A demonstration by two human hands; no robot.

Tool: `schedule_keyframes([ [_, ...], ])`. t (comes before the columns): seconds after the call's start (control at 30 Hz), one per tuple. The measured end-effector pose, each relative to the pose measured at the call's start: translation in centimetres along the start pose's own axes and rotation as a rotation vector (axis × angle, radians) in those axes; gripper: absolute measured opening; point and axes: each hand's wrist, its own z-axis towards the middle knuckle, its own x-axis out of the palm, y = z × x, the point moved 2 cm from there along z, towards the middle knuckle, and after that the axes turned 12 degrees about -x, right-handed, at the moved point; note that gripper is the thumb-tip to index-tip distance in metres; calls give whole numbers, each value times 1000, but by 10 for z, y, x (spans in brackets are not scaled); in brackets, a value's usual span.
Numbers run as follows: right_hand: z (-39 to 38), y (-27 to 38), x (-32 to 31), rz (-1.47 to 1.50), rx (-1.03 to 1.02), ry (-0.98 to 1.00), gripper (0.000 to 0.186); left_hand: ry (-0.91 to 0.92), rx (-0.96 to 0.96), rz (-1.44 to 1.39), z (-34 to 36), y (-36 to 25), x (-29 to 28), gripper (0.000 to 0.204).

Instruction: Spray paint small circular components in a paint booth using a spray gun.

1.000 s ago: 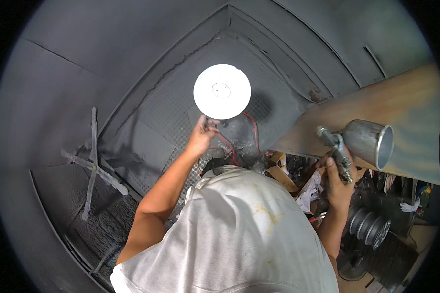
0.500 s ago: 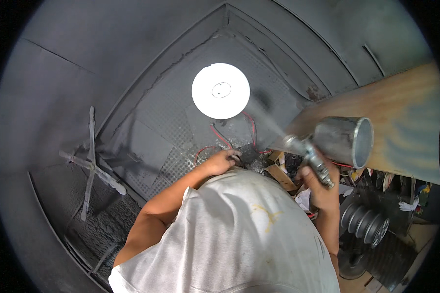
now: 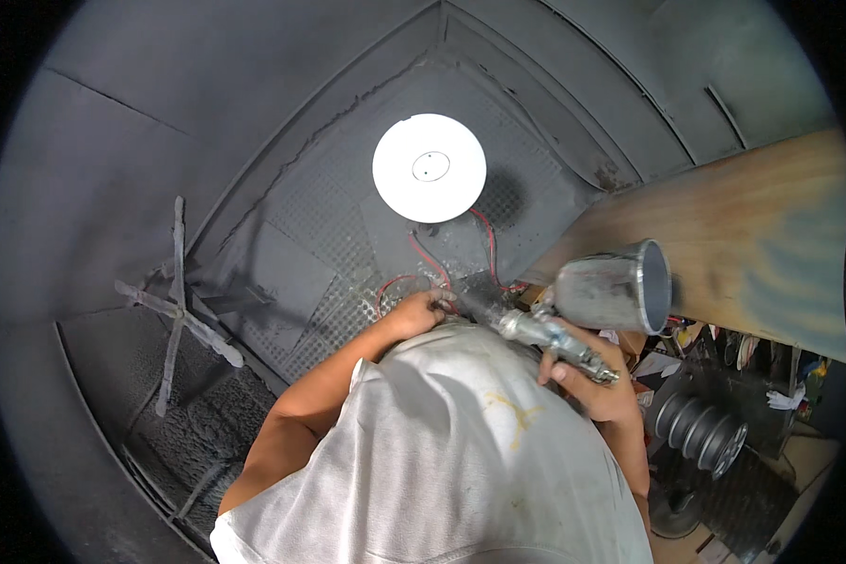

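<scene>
Left arm (image 3: pixel 320 390): bent at the elbow, forearm angled inward across the front of the trunk (image 3: pixel 498 432). Left hand (image 3: pixel 425 313) sits near the midline at waist level, back upward, fingers partly curled; greyish marking noted on the fingers. Whether it grips cannot be determined.

Right forearm (image 3: pixel 633 456): rises along the trunk's right side, upper arm largely hidden. Right hand (image 3: pixel 594 378) is closed in a grip, turned inward, thumb (image 3: pixel 573 379) directed leftward. Hands are apart, the right slightly nearer the body.
</scene>
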Motion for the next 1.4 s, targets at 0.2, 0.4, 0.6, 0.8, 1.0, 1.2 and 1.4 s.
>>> schedule_keyframes([
  [0.2, 20, 8, -16, -544, -83, -111, 47, -29, -35, 4, -10, -12, -7, 48],
  [0.4, 23, 7, -54, -352, -229, -540, 53, -58, -61, 7, -15, -4, -11, 46],
  [0.6, 29, -7, -31, -460, -192, -414, 48, -51, -2, -17, -6, 6, -10, 45],
  [0.8, 37, 23, 28, -258, -71, 188, 49, -37, -126, -11, -22, -20, -18, 46],
  [1.0, 57, 17, 18, -415, -171, -1, 48, -86, -70, -58, -16, 3, -22, 46],
  [1.2, 58, 25, -25, -374, -209, -450, 56, -77, -109, -153, -15, 21, -23, 45],
  [1.4, 78, 13, -18, -407, -202, -423, 47, -69, -74, -126, -8, 21, -22, 43],
])
